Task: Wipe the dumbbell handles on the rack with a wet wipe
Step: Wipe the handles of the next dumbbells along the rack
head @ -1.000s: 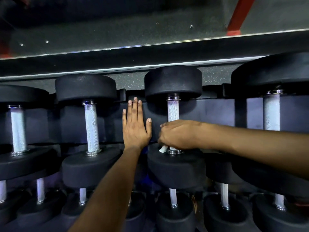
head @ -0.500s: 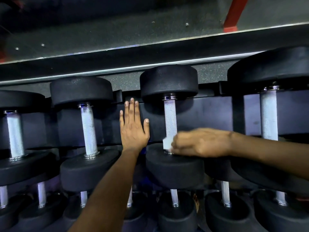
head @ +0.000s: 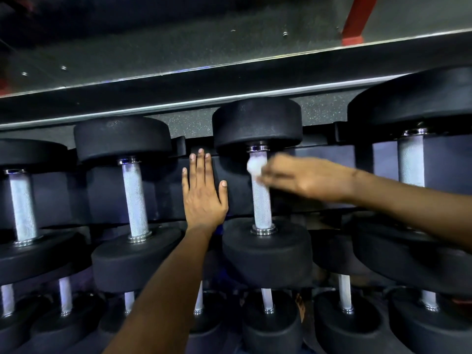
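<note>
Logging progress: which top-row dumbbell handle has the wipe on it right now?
The handle just right of the flat left hand. The right hand holds the white wipe against its upper end; the other handles are untouched.

White wet wipe (head: 253,167) bunched against the knurled dumbbell handle's (head: 261,198) upper end.

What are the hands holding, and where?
The right hand pinches a white wet wipe at its edge, against the handle. The left hand holds nothing.
</note>
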A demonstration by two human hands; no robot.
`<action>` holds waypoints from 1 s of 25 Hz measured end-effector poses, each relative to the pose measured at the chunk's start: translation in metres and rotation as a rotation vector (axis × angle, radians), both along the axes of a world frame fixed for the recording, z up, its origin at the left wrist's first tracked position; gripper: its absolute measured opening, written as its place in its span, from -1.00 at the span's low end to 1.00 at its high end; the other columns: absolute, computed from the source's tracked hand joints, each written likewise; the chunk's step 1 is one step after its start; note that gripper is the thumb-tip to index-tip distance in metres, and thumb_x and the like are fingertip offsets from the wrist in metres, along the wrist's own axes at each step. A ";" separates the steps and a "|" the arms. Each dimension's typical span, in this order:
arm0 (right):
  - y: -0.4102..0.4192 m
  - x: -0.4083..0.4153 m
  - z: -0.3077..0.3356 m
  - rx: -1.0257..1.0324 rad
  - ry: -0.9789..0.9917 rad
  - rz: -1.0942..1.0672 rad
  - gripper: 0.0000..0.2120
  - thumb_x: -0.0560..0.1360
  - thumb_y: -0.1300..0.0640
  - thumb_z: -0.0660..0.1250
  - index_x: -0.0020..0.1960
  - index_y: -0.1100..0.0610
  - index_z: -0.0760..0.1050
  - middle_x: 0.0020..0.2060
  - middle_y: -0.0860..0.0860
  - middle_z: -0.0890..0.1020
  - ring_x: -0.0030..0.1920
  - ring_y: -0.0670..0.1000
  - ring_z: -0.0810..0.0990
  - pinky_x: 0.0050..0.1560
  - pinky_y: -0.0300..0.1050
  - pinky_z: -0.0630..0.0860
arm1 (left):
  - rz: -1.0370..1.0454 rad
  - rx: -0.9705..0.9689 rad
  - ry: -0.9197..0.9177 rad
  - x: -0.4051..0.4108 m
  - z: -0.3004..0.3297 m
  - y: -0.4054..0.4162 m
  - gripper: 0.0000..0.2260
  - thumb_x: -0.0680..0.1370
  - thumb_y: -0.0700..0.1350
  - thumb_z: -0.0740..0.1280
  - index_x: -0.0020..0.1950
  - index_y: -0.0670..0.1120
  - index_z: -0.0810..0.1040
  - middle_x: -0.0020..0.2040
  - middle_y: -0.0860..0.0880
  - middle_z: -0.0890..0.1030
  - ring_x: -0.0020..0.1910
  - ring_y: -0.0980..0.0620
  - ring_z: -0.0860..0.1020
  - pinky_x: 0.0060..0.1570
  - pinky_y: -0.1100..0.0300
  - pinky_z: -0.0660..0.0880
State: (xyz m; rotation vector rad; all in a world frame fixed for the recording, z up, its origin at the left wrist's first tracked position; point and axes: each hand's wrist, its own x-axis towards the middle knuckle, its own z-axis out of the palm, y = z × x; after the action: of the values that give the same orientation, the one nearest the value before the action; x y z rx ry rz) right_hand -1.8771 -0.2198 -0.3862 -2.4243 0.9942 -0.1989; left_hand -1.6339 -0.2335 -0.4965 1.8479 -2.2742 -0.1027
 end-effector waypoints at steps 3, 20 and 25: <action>0.007 0.009 -0.005 -0.334 0.072 0.133 -0.64 0.60 -0.09 0.04 0.26 0.03 0.43 0.15 -0.07 0.50 0.11 -0.15 0.42 0.15 -0.18 0.38 | 0.001 -0.003 -0.004 0.000 0.000 -0.001 -0.42 0.59 0.03 0.02 0.57 -0.20 0.08 0.59 -0.14 0.09 0.57 -0.07 -0.01 0.52 -0.03 -0.06; 0.048 0.027 -0.014 0.853 -0.583 -1.315 -0.83 0.47 0.36 0.31 -0.06 0.19 0.64 -0.21 0.05 0.64 -0.26 -0.08 0.58 -0.17 -0.22 0.56 | 0.004 0.007 0.007 0.000 0.001 0.000 -0.42 0.60 0.03 0.02 0.57 -0.21 0.10 0.58 -0.14 0.09 0.57 -0.09 0.00 0.52 -0.06 -0.02; -0.002 0.053 -0.009 0.969 -0.995 -1.377 -0.72 0.52 0.45 0.14 -0.19 0.16 0.49 -0.22 0.08 0.59 -0.23 -0.02 0.56 -0.18 -0.20 0.56 | 0.000 0.007 0.000 0.000 0.000 -0.001 -0.42 0.59 0.03 0.03 0.56 -0.21 0.11 0.58 -0.15 0.10 0.57 -0.09 0.01 0.52 -0.05 -0.04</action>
State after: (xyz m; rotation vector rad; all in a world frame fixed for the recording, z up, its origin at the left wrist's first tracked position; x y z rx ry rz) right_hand -1.8239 -0.2213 -0.3948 -0.3438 1.4910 -0.9549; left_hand -1.6340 -0.2342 -0.4962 1.8510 -2.2770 -0.1101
